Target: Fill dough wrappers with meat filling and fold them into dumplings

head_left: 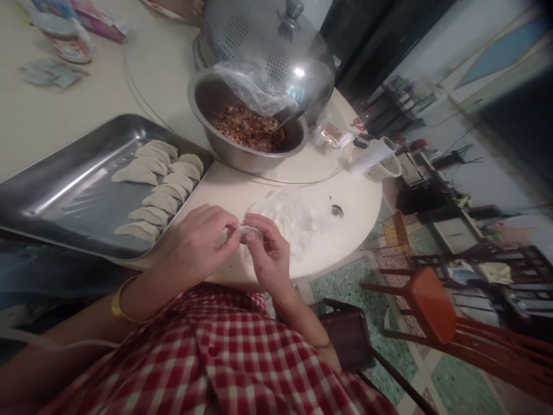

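Between my two hands is a dumpling [249, 231], its wrapper pinched along the edge and mostly covered by fingers. My left hand [201, 239] grips its left end with thumb and forefinger. On the other side, my right hand [270, 251] closes round it with thumb and fingers. To the left, several folded dumplings [159, 202] lie in two rows in a metal tray [78, 167]. Beyond my hands stands a steel bowl [259, 162] of minced filling [248, 128], with a spoon handle and a plastic bag [254, 86] at its rim.
A large perforated steel lid [276, 40] stands behind the bowl. Crumpled clear plastic [298, 222] lies on the table right of my hands. A white basket [386, 167] sits at the right edge. A jar [69, 43] is far left. Chairs [432, 305] stand on the right.
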A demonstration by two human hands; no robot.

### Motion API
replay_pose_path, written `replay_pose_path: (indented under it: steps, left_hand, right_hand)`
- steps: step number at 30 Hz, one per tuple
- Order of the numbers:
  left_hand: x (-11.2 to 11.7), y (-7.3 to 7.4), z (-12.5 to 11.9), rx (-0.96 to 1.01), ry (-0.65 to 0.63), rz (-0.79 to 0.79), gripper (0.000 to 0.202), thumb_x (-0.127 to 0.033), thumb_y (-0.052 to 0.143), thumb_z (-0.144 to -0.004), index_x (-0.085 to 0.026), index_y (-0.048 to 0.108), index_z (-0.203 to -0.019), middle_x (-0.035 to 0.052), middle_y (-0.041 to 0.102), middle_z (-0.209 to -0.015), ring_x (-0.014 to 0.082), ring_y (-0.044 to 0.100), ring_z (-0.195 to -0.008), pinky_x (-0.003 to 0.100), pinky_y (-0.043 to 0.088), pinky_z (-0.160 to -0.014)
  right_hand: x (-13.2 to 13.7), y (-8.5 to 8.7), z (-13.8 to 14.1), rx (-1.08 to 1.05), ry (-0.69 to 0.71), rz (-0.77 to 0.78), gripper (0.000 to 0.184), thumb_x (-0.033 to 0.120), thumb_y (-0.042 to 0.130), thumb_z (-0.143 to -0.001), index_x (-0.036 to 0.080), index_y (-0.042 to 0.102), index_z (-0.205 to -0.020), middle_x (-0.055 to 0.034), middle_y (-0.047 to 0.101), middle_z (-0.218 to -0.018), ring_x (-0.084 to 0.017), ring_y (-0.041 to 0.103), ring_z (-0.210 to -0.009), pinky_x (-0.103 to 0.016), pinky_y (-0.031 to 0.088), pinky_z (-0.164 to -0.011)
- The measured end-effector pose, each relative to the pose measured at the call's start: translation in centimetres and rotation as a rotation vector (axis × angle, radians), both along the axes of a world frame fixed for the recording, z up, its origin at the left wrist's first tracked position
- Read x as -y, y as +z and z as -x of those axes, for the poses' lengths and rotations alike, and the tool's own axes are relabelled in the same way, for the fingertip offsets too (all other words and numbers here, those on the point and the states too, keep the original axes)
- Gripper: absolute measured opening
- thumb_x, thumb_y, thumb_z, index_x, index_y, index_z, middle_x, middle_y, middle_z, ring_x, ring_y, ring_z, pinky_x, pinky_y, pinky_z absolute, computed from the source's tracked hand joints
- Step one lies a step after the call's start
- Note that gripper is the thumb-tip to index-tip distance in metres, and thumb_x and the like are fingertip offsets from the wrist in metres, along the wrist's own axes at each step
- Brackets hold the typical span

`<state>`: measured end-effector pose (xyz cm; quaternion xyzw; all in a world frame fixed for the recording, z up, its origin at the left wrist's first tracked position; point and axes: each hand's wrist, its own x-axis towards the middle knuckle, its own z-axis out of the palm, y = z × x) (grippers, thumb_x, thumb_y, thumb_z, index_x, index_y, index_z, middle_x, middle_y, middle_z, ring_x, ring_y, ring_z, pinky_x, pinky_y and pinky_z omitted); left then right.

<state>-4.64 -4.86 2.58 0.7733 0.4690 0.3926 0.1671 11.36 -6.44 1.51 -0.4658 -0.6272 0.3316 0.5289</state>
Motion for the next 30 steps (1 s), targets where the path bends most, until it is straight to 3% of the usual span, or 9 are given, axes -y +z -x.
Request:
replay_pose_path:
  steps: [3, 6, 13, 20, 24, 30]
  left_hand:
    - [0.3, -0.2, 0.1, 0.019, 0.006, 0.062, 0.017, -0.036, 0.050, -0.097, -0.022, 0.059, -0.095, 0.0038, 0.069, -0.089, 0.0202, 0.065, -0.083, 0.035, 0.050, -0.080]
    - [0.8, -0.5, 0.6, 0.045, 0.014, 0.155, 0.026, -0.042, 0.056, -0.094, -0.023, 0.059, -0.111, 0.0047, 0.071, -0.101, 0.0198, 0.067, -0.086, 0.034, 0.051, -0.081]
    - [1.0, -1.0, 0.8, 0.054, 0.014, 0.224, 0.019, -0.041, 0.054, -0.094, -0.024, 0.060, -0.099, 0.0030, 0.070, -0.095, 0.0210, 0.067, -0.088, 0.035, 0.049, -0.080]
    - [0.8, -0.7, 0.9, 0.084, -0.023, 0.223, 0.013, -0.034, 0.053, -0.095, -0.024, 0.060, -0.094, 0.0011, 0.068, -0.091, 0.0185, 0.066, -0.086, 0.032, 0.048, -0.081]
    - [0.9, -0.7, 1.0, 0.102, 0.024, 0.284, 0.014, -0.035, 0.054, -0.094, -0.024, 0.061, -0.099, 0.0010, 0.069, -0.092, 0.0174, 0.066, -0.083, 0.031, 0.050, -0.078]
    - [0.7, -0.8, 1.2, 0.083, -0.105, 0.106, 0.007, -0.026, 0.052, -0.096, -0.023, 0.059, -0.097, 0.0012, 0.066, -0.092, 0.0179, 0.064, -0.090, 0.031, 0.048, -0.082]
  right_hand:
    - [0.0, -0.1, -0.2, -0.036, -0.031, 0.031, 0.014, 0.028, 0.063, -0.093, 0.026, 0.073, -0.103, -0.0055, 0.073, -0.111, -0.018, 0.069, -0.109, -0.038, 0.058, -0.098]
    - [0.0, -0.1, -0.6, -0.067, -0.035, 0.020, 0.015, 0.026, 0.063, -0.093, 0.027, 0.073, -0.103, -0.0051, 0.073, -0.111, -0.017, 0.068, -0.109, -0.039, 0.058, -0.098]
    - [0.2, -0.1, -0.8, -0.018, -0.052, 0.005, 0.014, 0.027, 0.061, -0.094, 0.027, 0.072, -0.102, -0.0054, 0.072, -0.110, -0.018, 0.068, -0.109, -0.040, 0.059, -0.096]
    - [0.1, -0.2, -0.9, -0.042, -0.055, 0.005, 0.013, 0.026, 0.062, -0.093, 0.027, 0.072, -0.102, -0.0054, 0.071, -0.111, -0.017, 0.067, -0.109, -0.039, 0.059, -0.097]
    - [0.1, -0.2, -0.9, -0.034, -0.065, 0.026, 0.013, 0.028, 0.062, -0.093, 0.026, 0.072, -0.101, -0.0063, 0.071, -0.111, -0.018, 0.067, -0.109, -0.040, 0.060, -0.096]
    - [0.0, -0.2, -0.8, -0.019, -0.065, 0.002, 0.013, 0.027, 0.061, -0.094, 0.027, 0.072, -0.101, -0.0054, 0.071, -0.110, -0.017, 0.067, -0.109, -0.039, 0.060, -0.096]
